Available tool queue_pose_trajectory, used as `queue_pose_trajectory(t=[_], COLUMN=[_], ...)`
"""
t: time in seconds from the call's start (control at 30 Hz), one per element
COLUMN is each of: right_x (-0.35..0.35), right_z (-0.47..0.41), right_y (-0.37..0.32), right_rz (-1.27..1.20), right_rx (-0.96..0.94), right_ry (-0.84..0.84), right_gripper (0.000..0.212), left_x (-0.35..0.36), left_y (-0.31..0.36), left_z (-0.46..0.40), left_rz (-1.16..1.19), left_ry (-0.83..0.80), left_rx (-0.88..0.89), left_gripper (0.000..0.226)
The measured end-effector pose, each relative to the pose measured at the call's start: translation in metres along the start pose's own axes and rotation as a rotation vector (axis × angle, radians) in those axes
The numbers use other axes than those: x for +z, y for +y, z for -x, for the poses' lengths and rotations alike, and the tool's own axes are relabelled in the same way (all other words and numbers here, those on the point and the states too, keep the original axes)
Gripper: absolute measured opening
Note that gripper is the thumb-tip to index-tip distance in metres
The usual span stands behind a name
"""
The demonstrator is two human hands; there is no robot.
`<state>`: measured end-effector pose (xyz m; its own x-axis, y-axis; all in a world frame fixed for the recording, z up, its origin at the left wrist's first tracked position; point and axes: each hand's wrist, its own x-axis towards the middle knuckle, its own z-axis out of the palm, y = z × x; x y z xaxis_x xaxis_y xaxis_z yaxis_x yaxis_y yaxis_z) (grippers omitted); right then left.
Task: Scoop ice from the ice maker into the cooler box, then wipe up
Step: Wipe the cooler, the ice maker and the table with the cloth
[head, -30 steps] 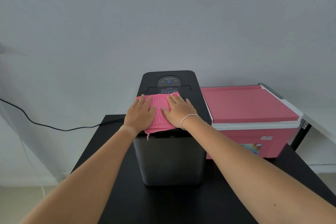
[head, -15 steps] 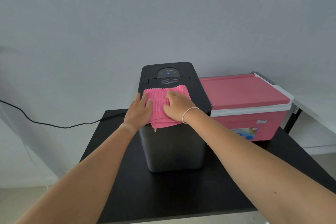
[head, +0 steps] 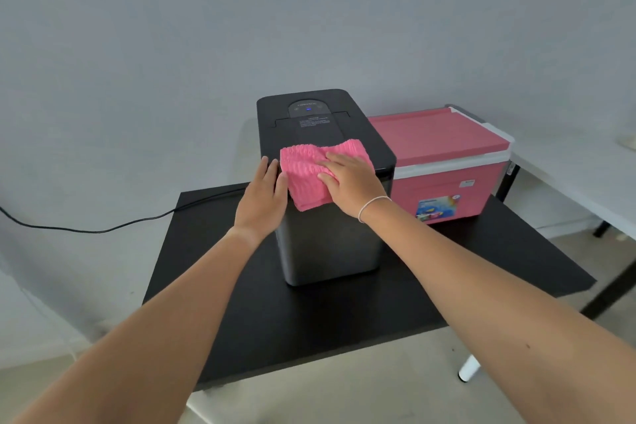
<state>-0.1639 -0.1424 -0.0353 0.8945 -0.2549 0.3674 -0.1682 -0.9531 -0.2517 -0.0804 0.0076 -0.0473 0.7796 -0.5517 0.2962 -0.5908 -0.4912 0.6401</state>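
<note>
A black ice maker [head: 330,244] stands on a black table [head: 309,330] with its lid down and a blue light on its panel. A pink ribbed cloth [head: 306,169] lies over the lid's front edge and hangs a little down the front. My right hand [head: 351,182] presses flat on the cloth's right part. My left hand [head: 263,198] rests against the ice maker's upper left corner, fingers together, just touching the cloth's left edge. The pink cooler box [head: 444,162] sits shut to the right, close beside the ice maker.
A black power cord [head: 103,229] runs from the ice maker off the table to the left. A white table [head: 578,175] stands at the right behind the cooler. The wall is close behind. The floor shows beyond the black table's front edge.
The cloth has slid right and forward over the lid's front edge under my right hand. My left hand has come off the cloth onto the ice maker's left side. The view has pulled back.
</note>
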Motion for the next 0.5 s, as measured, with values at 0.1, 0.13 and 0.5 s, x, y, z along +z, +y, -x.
queue_pose_trajectory(t=[0.1, 0.13, 0.5], right_x=[0.002, 0.004, 0.075], right_z=[0.022, 0.029, 0.105], right_y=[-0.002, -0.003, 0.000], right_rz=[-0.007, -0.004, 0.098], right_rx=[-0.007, -0.007, 0.036], right_ry=[0.049, 0.059, -0.167], right_gripper=[0.040, 0.040, 0.058], left_x=[0.002, 0.004, 0.063], left_y=[-0.013, -0.018, -0.092], left_z=[0.019, 0.026, 0.104], left_rz=[0.052, 0.067, -0.083], left_ry=[0.043, 0.046, -0.297], left_rx=[-0.028, -0.041, -0.204], left_gripper=[0.051, 0.052, 0.053])
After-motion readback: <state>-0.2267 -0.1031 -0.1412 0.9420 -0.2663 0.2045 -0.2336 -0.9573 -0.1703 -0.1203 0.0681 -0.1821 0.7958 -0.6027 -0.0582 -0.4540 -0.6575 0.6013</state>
